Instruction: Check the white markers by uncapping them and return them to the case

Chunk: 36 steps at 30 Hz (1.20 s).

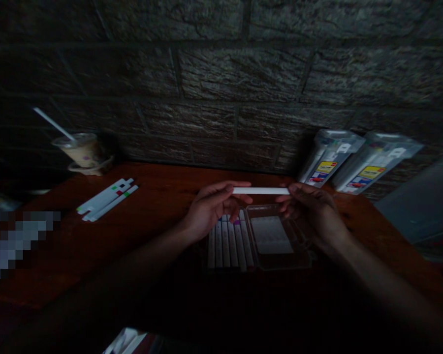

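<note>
Clerk: Item one, held piece. Location and fingers?

Operator: One white marker (261,191), raised over the far edge of an open clear case (284,268). From my remote seat, I log the left hand (210,207) with thumb and fingertips pinched on its left end; the right hand (315,206), likewise on its right end. Remaining fingers: loosely bent, gripping nothing visible.

Clerk: Progress, done and left?

Operator: Inside the case's left half, one row of markers (229,248), about six, side by side. Right half: a white sheet (272,235), no markers seen. Outside, far left on the wooden table (162,189): loose markers (105,200), several, colour-banded. I judge the work part-way: some pieces cased, some loose, one in hand. Whether pieces are coming out or going in, I cannot tell.

Clerk: Orientation?

Operator: Long axis left to right, nearly level, crosswise to the cased row, which runs near to far. Ends covered by fingertips; which is the capped one, I cannot tell.

Clerk: Surroundings?

Operator: Far left, one cup (83,151) with straw. Far right, two upright packs (327,160), labelled, standing side by side.
</note>
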{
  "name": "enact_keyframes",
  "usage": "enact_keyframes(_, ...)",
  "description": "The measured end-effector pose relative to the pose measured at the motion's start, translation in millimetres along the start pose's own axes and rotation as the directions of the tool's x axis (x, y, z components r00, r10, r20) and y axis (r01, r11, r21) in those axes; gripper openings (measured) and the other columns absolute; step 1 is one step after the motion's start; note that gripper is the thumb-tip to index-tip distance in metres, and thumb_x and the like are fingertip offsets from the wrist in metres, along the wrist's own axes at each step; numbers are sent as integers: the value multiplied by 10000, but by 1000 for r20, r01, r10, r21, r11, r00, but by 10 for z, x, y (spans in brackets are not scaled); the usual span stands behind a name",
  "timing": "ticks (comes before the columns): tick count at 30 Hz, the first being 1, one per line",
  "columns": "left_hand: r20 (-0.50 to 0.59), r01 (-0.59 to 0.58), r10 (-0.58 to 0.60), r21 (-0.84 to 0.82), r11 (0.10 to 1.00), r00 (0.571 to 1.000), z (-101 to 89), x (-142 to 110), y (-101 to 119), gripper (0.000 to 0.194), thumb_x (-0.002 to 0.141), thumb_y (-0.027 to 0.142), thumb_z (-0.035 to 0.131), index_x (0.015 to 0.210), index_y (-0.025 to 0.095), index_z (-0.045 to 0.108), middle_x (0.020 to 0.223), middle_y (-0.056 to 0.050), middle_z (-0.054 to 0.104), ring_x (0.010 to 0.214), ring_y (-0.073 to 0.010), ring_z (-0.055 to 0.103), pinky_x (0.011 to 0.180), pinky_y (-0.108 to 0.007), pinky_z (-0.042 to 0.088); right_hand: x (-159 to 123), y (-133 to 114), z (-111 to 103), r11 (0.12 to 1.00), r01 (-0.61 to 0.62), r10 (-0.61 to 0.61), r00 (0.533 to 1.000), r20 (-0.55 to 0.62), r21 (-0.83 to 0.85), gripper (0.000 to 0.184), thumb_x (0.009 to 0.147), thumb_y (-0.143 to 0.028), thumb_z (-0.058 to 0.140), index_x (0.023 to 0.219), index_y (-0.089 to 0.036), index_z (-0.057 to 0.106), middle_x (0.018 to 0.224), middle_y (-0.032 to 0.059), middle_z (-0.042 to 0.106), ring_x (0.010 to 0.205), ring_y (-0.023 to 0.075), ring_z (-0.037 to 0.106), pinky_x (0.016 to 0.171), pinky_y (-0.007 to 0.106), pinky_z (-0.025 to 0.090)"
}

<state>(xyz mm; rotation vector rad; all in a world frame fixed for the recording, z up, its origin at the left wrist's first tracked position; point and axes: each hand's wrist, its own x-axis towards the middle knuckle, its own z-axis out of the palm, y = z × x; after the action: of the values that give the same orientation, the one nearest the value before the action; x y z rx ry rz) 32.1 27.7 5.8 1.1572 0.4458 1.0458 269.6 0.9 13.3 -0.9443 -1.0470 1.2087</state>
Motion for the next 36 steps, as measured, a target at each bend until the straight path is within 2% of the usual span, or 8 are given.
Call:
enact_keyframes(6, 63, 1, -1, -1, 1000, 998, -10, -14, 7, 349, 946, 309, 612, 1211, 123, 743, 1020, -163, 785, 550, -121, 624, 520, -259, 495, 13, 6, -15, 998, -24, 24, 1000, -3, 58, 191, 732, -324, 878, 794, -201, 746, 724, 34, 800, 502, 118, 690, 460, 180, 569)
enact_keyframes(10, 76, -12, 12, -1, 1000, 997, -6, -17, 8, 333, 964, 295, 603, 1220, 136, 745, 1049, -165, 788, 559, -112, 631, 526, -248, 497, 18, 16, -26, 1000, -12, 12, 1000, -14, 25, 168, 766, -330, 856, 779, -209, 740, 727, 36, 800, 503, 122, 698, 468, 187, 585)
enact_keyframes(16, 59, 11, -13, 36, 999, 998, 15, -22, 17, 365, 925, 316, 679, 1243, 145, 736, 1093, -163, 786, 536, -92, 615, 529, -239, 513, 33, 41, -64, 1000, -2, 2, 1000, 3, 0, 179, 811, -353, 825, 797, -208, 722, 769, 46, 813, 514, 127, 715, 484, 195, 601)
enact_keyframes(22, 34, 16, -19, 107, 994, 999, 15, -13, -8, 379, 937, 321, 657, 1265, 142, 720, 1090, -160, 788, 534, -91, 610, 545, -250, 520, 43, 43, -76, 999, -25, 25, 1000, -18, 38, 154, 800, -319, 832, 778, -213, 722, 739, 31, 803, 516, 123, 709, 482, 196, 596)
enact_keyframes(28, -70, 26, -18, 124, 992, 997, 2, 23, -55, 314, 930, 282, 633, 1165, 110, 751, 984, -152, 802, 508, -89, 592, 540, -254, 513, -12, 21, -11, 996, 78, -80, 996, -35, -40, 166, 800, -349, 835, 765, -210, 751, 705, 34, 783, 502, 117, 679, 464, 197, 576)
enact_keyframes(32, -78, 52, -46, 82, 995, 996, -4, 36, -57, 282, 897, 275, 668, 1079, 88, 775, 888, -145, 804, 492, -90, 585, 520, -243, 502, -52, -2, 25, 980, 157, -159, 987, -8, -122, 173, 831, -359, 806, 764, -207, 756, 663, 28, 756, 509, 124, 674, 482, 210, 574)
enact_keyframes(36, -76, 60, -55, 70, 996, 996, -15, 33, -56, 241, 866, 272, 719, 1026, 105, 789, 838, -119, 803, 507, -84, 585, 519, -221, 486, -69, -21, 32, 973, 184, -182, 983, 26, -141, 186, 829, -364, 813, 777, -191, 772, 648, 32, 749, 506, 126, 671, 482, 209, 564)
